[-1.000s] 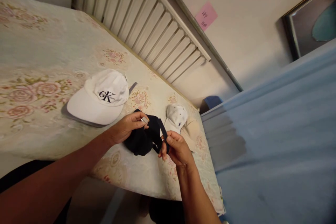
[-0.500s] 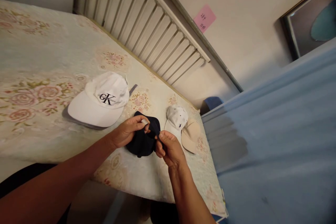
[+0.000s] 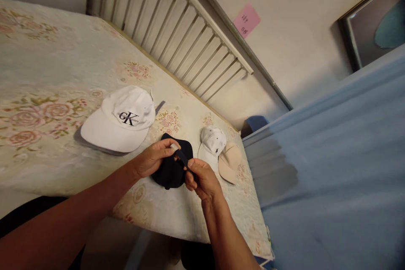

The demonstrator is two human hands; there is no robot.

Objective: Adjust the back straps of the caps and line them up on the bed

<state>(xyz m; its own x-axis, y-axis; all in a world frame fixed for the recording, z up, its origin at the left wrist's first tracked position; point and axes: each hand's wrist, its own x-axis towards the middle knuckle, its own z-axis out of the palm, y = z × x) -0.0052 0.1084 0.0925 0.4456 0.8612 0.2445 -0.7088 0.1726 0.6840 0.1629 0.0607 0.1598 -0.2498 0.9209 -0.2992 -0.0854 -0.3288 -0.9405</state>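
At lower center, the left hand [image 3: 158,155] pinches the pale buckle [image 3: 174,147] of a black cap [image 3: 169,174]; the right hand [image 3: 203,177] pinches its dark strap [image 3: 182,157].

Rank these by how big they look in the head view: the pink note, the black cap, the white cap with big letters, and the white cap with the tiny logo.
Largest to smallest:
1. White cap with big letters
2. Black cap, partly hidden
3. White cap with the tiny logo
4. Pink note
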